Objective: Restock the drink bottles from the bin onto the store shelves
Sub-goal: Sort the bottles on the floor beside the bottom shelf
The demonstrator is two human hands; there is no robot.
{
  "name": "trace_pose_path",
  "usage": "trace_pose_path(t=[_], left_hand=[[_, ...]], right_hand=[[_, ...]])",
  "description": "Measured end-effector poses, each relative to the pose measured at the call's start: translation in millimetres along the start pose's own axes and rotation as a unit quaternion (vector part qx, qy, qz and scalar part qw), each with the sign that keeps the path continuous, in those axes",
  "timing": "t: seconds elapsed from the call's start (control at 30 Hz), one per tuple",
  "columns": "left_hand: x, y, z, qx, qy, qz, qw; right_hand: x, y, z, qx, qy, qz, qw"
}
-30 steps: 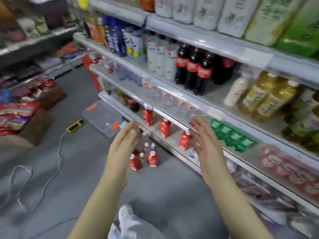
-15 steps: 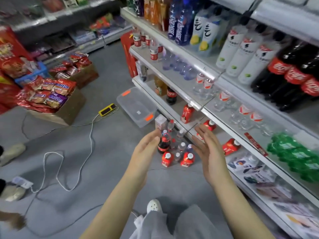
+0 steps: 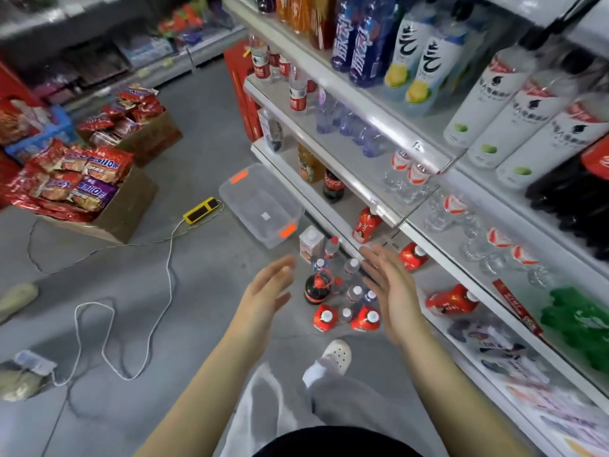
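Nearby, bin [image 3: 245, 189] beside floor bottles [image 3: 354, 293]

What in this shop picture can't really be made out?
Head view, the only one:
- Small bottles on the floor: some are hidden behind the right hand, so there is no sure count.
- Blue bottles: tops cut off by the picture's top edge.
- Packets low down at the right: too blurred to identify.
- White patch in the clear bin: too small to read.
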State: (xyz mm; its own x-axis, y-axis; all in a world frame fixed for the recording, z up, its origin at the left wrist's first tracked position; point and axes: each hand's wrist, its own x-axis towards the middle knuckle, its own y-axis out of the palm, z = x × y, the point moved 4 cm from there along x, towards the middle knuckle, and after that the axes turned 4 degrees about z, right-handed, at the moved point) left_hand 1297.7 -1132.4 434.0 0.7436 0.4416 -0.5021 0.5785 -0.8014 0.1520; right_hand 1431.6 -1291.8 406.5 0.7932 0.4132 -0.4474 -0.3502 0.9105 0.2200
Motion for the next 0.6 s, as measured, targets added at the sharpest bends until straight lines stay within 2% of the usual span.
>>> trace_pose_path(t=[0.2, 0.47, 0.6], left_hand=[[65, -19, -8, -0.005, -0.028, 0.002, 1.000], [196, -59, 35, -0.014, -0.200, 0.026, 0.979], [267, -70, 65, -0.007, -0.242, 0.022, 0.970]], right_hand=[[51, 17, -6, -0.016, 0.056, -0.019, 0.998], [136, 42, -58, -0.079, 0.165, -0.096, 0.978], [209, 46, -107, -0.146, 0.193, -0.078, 0.967]])
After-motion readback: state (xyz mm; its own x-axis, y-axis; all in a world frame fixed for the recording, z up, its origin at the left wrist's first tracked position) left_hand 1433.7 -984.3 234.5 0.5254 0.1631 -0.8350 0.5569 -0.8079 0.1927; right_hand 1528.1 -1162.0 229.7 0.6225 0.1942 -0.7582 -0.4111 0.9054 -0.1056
